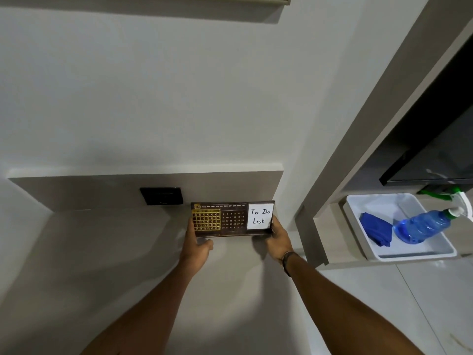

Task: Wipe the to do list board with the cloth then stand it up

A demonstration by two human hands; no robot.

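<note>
The to do list board [232,218] is a dark brown calendar plaque with a gold grid on its left and a white "To Do List" panel on its right. It stands upright on the beige counter, close to the wall. My left hand [198,243] grips its lower left end and my right hand [277,239] grips its lower right end. The blue cloth [376,232] lies crumpled in the white tray [414,253] off to the right, away from both hands.
A blue spray bottle [422,226] lies in the same tray beside the cloth. A black wall socket [161,196] sits just left of the board. A dark screen [435,149] hangs above the tray. The counter [115,252] stretches left and toward me.
</note>
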